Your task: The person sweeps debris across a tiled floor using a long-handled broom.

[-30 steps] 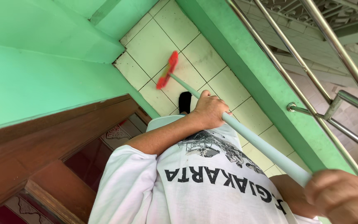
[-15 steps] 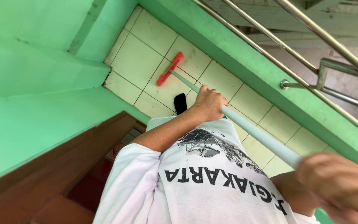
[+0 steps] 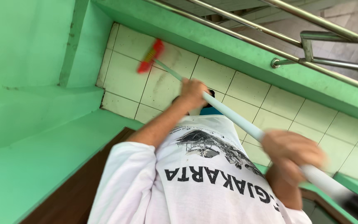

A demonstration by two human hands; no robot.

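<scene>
Green walls [image 3: 25, 49] box in a narrow landing of pale square floor tiles [image 3: 125, 79], grout lines dark and a few grey streaks showing across them. Looking straight down from the head, the broom [image 3: 151, 56] has its red head up at about eleven o'clock on the tiles, close to the corner where the green walls meet. Its long pale handle [image 3: 233, 117] runs on a slant from that head down toward four o'clock, right across the front of the white printed T-shirt [image 3: 204, 182].

Left hand [image 3: 193, 94] is wrapped tight round the handle near the middle of the view, arm stretched out from the white sleeve. Right hand [image 3: 291, 151] grips the same handle lower down at about four o'clock; it is blurred, so the fingers are hard to make out, but it looks closed round the shaft. Both hands sit well apart along the pole.

Just past the left hand, a dark foot [image 3: 210, 93] peeks out on the tiles, with a strip of blue garment beside it. A green ledge [image 3: 245, 49] borders the tiles along the top, and steel railing bars [image 3: 311, 39] run above it toward two o'clock. Dark brown wood [image 3: 79, 186] lies at seven o'clock, beside the green wall.
</scene>
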